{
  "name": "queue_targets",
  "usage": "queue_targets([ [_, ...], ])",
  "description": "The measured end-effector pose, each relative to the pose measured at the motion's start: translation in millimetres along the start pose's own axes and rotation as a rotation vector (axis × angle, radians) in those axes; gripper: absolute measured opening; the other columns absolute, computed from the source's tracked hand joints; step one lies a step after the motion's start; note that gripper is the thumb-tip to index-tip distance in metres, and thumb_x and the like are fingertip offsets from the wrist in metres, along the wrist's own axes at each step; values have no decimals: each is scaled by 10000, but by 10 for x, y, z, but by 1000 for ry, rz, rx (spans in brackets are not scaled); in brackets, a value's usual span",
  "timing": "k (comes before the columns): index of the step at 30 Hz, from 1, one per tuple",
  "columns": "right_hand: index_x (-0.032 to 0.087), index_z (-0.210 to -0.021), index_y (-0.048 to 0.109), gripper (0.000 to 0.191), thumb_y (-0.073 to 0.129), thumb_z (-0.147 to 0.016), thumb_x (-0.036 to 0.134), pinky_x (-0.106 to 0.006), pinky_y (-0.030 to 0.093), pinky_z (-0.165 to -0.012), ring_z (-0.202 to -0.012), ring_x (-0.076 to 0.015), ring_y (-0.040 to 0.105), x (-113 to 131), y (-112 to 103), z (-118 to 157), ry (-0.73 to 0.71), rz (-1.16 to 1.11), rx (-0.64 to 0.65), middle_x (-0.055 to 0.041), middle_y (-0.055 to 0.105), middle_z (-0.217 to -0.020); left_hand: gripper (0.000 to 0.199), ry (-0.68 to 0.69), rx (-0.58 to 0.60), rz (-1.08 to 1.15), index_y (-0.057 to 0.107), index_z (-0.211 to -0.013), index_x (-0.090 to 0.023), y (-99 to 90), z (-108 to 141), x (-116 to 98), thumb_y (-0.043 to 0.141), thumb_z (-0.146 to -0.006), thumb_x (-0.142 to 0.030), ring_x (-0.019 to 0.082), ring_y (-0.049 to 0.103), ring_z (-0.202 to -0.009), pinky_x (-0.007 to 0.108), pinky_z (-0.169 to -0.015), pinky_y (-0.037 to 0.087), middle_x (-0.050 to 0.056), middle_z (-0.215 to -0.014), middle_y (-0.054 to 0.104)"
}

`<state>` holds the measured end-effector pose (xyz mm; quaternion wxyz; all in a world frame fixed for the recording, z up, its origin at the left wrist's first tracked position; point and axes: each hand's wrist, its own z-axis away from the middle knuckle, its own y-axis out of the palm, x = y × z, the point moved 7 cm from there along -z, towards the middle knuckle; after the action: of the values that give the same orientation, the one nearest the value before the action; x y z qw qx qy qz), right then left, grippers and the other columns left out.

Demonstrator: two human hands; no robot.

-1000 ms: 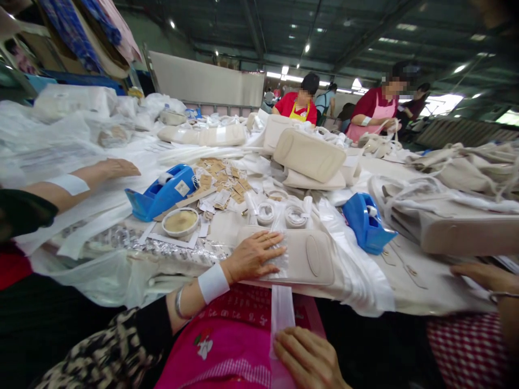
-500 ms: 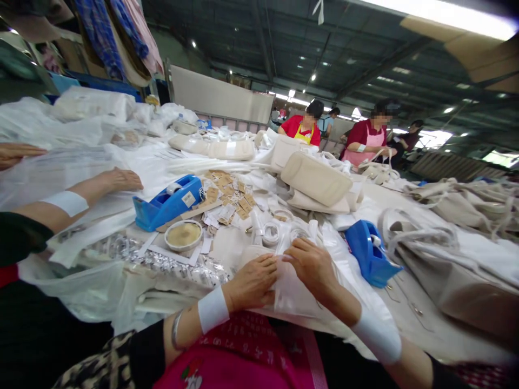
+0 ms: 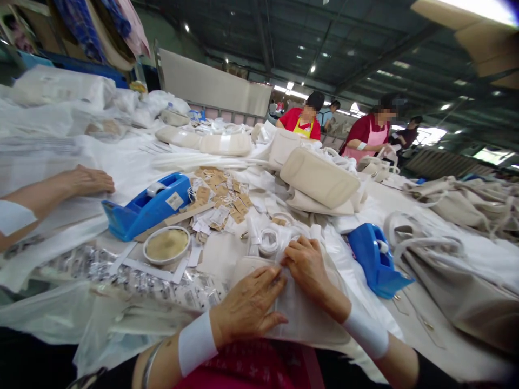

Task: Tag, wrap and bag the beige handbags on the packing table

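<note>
Both hands low in the centre of the frame, side by side

The left hand (image 3: 247,308) lies palm down at lower centre, fingers spread and pointing toward the upper right, its forearm entering from the bottom left with a white wristband and a thin bangle behind it. The right hand (image 3: 308,265) sits just above and to the right of it, knuckles up and fingers curled downward, fingertips close to the left hand's. Its forearm runs off to the lower right, also banded in white at the wrist.

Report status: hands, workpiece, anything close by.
Left hand flat on white wrap. Right hand pinching its top edge. Blue tape dispenser just right.
</note>
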<state>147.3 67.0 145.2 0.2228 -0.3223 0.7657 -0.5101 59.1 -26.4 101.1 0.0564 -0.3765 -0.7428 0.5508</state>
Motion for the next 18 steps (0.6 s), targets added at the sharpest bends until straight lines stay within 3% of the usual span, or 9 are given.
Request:
queue_targets([
  [5,222,-631,636,234,657,-848,135,-395,299,-764,-838,-218,502,-67,38,0,44,-24,8,-16,645,-753,710,-2,49,-88,411,-1440,-158,53,-7,10,487,-902,-615,327,447,-1318,460,-1149,317,150,-1465,458],
  [10,214,-677,647,185,663,-861,194,-400,329,-766,-912,-251,487,-129,111,-95,61,68,27,-62,616,-865,729,56,102,-132,351,-1482,-133,82,-35,-22,426,-933,-606,314,215,-1481,472,-1209,211,162,-1563,334],
  [12,203,-734,650,127,662,-861,199,-408,345,-783,-941,-270,485,-133,120,-158,56,104,15,-81,613,-919,725,56,131,-141,346,-1488,-139,88,-55,-22,405,-939,-610,304,204,-1488,477,-1212,209,164,-1570,323],
  [15,188,-835,633,35,644,-869,186,-400,386,-815,-953,-263,508,-244,-50,-196,97,7,-100,-88,604,-965,718,53,153,-161,360,-1484,-151,86,-79,-23,402,-938,-616,302,236,-1480,487,-1209,222,158,-1565,337],
  [18,197,-854,617,52,585,-894,207,-342,443,-796,-896,-211,558,-709,-435,-12,204,-294,-312,-57,597,-937,726,67,143,-183,375,-1477,-160,88,-83,-26,442,-920,-621,305,254,-1473,486,-1197,252,153,-1560,351],
])
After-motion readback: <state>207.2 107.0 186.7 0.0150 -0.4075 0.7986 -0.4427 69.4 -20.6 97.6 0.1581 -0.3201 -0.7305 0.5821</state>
